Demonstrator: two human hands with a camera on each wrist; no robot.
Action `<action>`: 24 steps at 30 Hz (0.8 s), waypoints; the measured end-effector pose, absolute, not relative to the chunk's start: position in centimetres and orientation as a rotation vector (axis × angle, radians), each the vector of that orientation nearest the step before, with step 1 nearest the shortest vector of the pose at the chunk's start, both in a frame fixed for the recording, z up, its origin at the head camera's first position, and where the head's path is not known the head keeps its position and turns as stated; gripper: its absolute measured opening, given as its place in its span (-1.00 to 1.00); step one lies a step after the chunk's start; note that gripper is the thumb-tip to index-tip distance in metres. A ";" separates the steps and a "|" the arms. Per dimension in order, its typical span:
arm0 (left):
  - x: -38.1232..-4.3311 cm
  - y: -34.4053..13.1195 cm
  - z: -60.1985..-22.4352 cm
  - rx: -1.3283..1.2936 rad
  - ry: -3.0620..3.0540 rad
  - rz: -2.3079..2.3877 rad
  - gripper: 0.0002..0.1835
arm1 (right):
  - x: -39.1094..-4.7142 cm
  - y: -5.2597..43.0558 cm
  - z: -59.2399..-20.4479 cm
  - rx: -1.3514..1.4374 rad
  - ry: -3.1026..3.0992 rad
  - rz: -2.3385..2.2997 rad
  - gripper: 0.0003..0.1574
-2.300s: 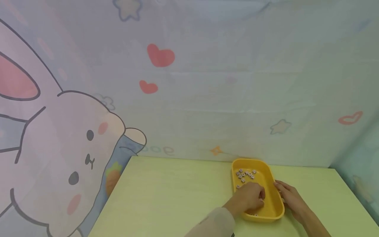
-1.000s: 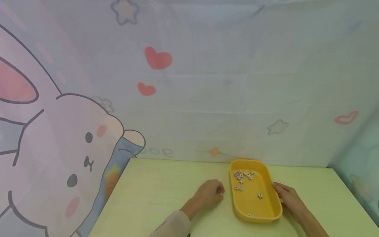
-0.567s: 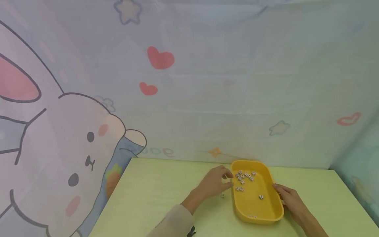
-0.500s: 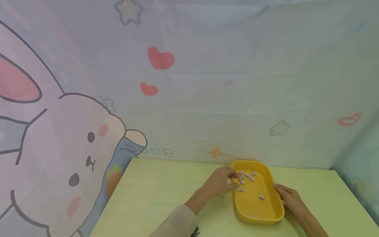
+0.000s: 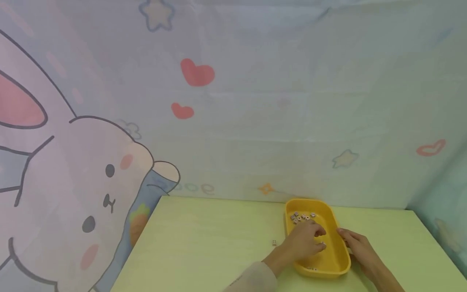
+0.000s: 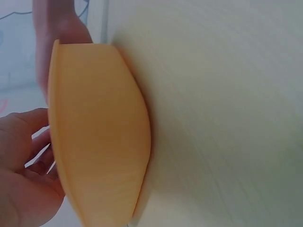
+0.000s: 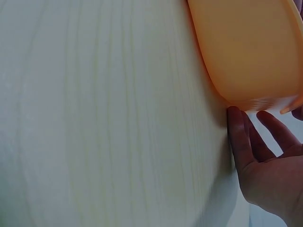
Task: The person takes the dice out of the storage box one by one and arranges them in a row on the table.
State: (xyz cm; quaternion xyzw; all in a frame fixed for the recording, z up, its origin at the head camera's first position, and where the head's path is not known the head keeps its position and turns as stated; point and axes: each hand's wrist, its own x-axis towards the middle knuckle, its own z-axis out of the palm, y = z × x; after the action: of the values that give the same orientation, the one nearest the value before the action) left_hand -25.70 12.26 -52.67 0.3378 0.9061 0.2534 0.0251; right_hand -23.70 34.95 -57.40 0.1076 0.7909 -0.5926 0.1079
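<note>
In the head view my left hand (image 5: pixel 304 240) is over the yellow tray (image 5: pixel 333 263), its thumb and forefinger apart on either side of a small white die (image 5: pixel 323 243). In the left wrist view the left hand (image 6: pixel 28 161) is at the tray's rim. My right hand (image 5: pixel 359 247) holds the tray's right side, thumb at the rim. The right wrist view shows the fingers of the right hand (image 7: pixel 265 161) against the tray's outer wall (image 7: pixel 251 52). Another die (image 5: pixel 274 243) sits on the table, left of the tray.
Several more small white dice with dark marks (image 5: pixel 303 216) cluster at the tray's far left end, and a few lie at its near end (image 5: pixel 312 269). Behind the pale green table (image 5: pixel 211 243) hangs a printed cloth (image 5: pixel 255 101) with a rabbit and hearts.
The left hand carried a die out of the tray and left it on the table to the left. It then went back right over the tray. The right hand stayed at the tray's side.
</note>
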 end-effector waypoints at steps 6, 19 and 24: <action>-25.4 14.1 -53.6 0.958 2.837 0.659 -0.66 | -23.9 34.9 -57.7 0.357 2.319 -1.731 0.11; -26.3 15.3 -54.8 0.903 2.741 0.484 -0.59 | -23.6 35.1 -57.4 0.398 2.334 -1.731 0.18; -26.2 15.3 -55.0 0.925 2.762 0.448 -0.71 | -23.6 35.0 -57.5 0.395 2.329 -1.738 0.16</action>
State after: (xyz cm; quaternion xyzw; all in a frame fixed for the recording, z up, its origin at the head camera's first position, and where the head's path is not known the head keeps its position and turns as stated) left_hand -26.19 15.34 -54.95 0.3123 0.9328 0.1514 0.0971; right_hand -23.63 34.97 -57.54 0.1341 0.7898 -0.5893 0.1044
